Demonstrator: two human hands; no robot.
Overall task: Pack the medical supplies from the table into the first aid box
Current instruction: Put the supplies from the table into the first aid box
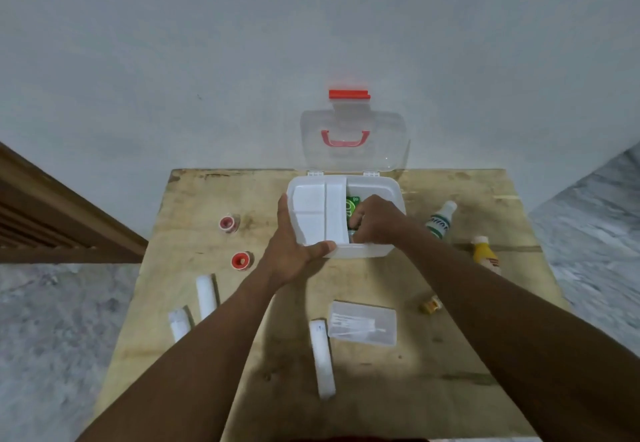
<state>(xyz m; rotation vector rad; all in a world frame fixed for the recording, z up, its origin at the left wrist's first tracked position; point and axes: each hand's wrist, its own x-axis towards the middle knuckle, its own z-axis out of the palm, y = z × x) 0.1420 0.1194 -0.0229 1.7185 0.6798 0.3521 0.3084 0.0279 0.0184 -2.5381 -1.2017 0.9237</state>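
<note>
1. White box [388, 192] sits open on table [242, 206]; my left hand [291, 251] grips its near corner, likely to steady it.
2. My right hand [377, 220] curls round green pack [352, 204] inside, seemingly seating it.
3. Rolls [206, 298], bottles [441, 220] wait outside.

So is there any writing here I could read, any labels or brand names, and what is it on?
Nothing reads clearly.
Green packet in the first aid box: large white letters, partly covered by the right hand, unreadable.
White bottle: print on its green label, blurred.
Yellow bottle: label print, blurred.
</note>
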